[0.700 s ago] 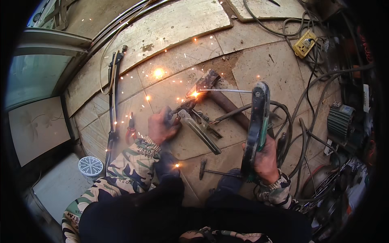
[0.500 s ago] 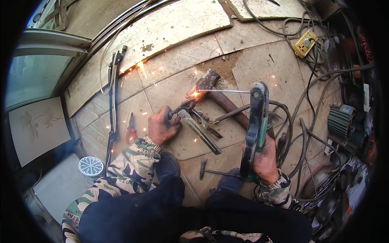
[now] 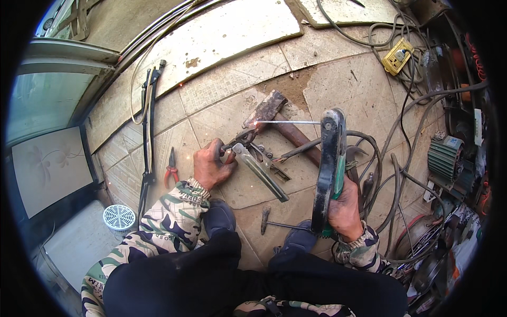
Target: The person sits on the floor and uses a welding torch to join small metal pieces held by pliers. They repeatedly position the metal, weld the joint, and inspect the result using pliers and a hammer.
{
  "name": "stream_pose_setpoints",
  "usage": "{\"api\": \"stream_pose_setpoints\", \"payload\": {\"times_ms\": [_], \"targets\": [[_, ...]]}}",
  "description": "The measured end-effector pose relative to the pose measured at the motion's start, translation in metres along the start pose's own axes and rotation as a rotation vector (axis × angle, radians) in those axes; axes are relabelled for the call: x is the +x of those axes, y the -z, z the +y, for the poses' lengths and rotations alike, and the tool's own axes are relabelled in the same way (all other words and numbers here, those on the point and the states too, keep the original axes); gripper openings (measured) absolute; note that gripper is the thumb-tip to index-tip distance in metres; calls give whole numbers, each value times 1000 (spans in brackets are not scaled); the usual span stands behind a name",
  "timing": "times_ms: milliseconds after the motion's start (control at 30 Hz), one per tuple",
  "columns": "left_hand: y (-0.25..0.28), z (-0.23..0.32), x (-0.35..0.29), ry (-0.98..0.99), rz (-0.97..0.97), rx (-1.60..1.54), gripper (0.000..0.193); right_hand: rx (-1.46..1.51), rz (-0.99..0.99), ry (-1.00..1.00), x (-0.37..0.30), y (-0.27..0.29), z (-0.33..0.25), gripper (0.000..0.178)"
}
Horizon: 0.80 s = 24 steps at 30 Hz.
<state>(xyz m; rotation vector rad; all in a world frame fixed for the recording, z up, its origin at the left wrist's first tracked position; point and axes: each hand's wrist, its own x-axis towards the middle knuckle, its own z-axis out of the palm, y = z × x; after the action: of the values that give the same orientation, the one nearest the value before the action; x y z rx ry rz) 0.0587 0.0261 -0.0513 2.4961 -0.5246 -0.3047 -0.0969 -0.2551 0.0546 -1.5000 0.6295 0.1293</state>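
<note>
My left hand (image 3: 211,165) pinches the dark end of a hinged metal bracket (image 3: 261,171), whose pale arm slants down to the right. The bracket's far end lies by the head of a sledgehammer (image 3: 270,108) resting on the tiles. Wrapped round the green handle of a welding electrode holder (image 3: 327,169) is my right hand (image 3: 346,210). From the holder a thin welding rod (image 3: 290,122) runs left, its tip at the hammer head's edge, where a small orange glow shows. Red-handled pliers (image 3: 171,170) lie left of my left hand.
A chipping hammer (image 3: 265,221) lies between my shoes. Left of the pliers stretches a long black metal linkage (image 3: 149,132). Cables (image 3: 377,148), a yellow socket box (image 3: 397,56) and a green motor (image 3: 444,158) crowd the right. A white-lidded tub (image 3: 119,217) stands at left.
The bright arc at the rod tip has shrunk to a small glow, and most flying sparks are gone. The electrode holder has shifted slightly left; my left hand stays nearly still.
</note>
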Motion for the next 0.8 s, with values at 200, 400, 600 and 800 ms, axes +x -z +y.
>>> {"api": "stream_pose_setpoints", "payload": {"times_ms": [200, 400, 600, 800], "targets": [[1, 1, 0, -4, -4, 3, 30, -6, -13, 0, 1, 0, -2, 6], [3, 3, 0, 7, -15, 6, 31, -8, -7, -9, 1, -2, -7, 6], [1, 0, 0, -22, 2, -2, 30, 10, -18, -12, -1, -1, -8, 7], [-3, -6, -1, -47, 39, 76, 23, 10, -31, -81, 1, -4, -19, 13]]}}
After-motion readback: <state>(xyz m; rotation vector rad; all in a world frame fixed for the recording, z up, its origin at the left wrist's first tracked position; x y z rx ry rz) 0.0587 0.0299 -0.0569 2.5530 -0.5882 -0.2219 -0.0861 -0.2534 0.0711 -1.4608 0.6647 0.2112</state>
